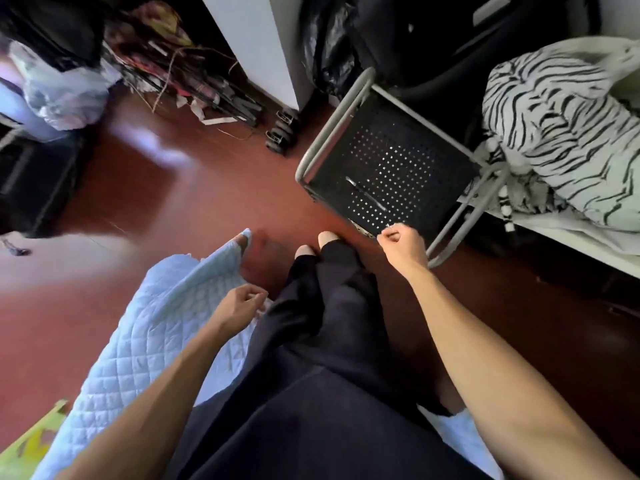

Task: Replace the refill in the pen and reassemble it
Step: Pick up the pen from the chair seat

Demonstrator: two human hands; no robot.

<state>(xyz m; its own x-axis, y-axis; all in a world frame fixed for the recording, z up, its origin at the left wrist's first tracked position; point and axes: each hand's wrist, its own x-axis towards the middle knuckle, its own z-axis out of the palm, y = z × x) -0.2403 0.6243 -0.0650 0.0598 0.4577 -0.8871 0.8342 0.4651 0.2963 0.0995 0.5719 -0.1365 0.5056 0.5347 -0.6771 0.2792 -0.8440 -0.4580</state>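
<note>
A dark pen (366, 194) with a silvery end lies slantwise on the black perforated seat of a metal-framed chair (391, 168). My right hand (401, 241) hovers at the chair's near edge, just below the pen, its fingers curled, with a tiny shiny bit showing at the fingertips; what it is I cannot tell. My left hand (242, 301) hangs over the light blue quilt (152, 337) beside my left thigh, fingers loosely curled and holding nothing I can see.
My legs in dark trousers (325, 306) stretch toward the chair over a red-brown floor (194, 209). A zebra-striped bundle (561, 133) lies on a white surface at the right. Bags and clutter stand along the back wall and far left.
</note>
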